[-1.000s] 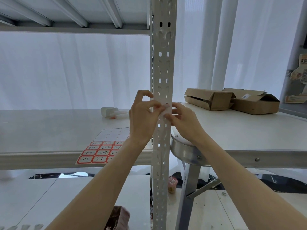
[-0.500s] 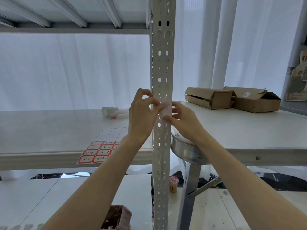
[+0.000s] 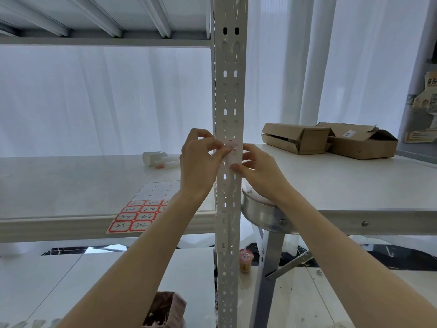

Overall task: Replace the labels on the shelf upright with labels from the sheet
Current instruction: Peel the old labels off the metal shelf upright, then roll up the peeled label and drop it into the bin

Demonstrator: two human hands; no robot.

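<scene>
A small white label (image 3: 230, 151) with traces of red edging is being pressed against the front face of the perforated white shelf upright (image 3: 229, 95), just above the level of the shelf board (image 3: 71, 183). Its surface is looking pale and slightly creased; any writing on it is too small to be read.

The label is being pinched at its upper left edge by the thumb and forefinger of the left hand (image 3: 201, 166), which is being held just left of the upright. Its lower end is being touched by the fingertips of the right hand (image 3: 260, 172), which is being held just right of the upright, with the fingers curled. Whether the label is being gripped or only pressed by the right hand cannot be told.

The label sheet (image 3: 144, 209) is lying flat on the shelf board, left of the upright and below the left wrist. Red-bordered labels with handwriting are being shown in its nearer rows, while its farther rows are looking blank.
</scene>
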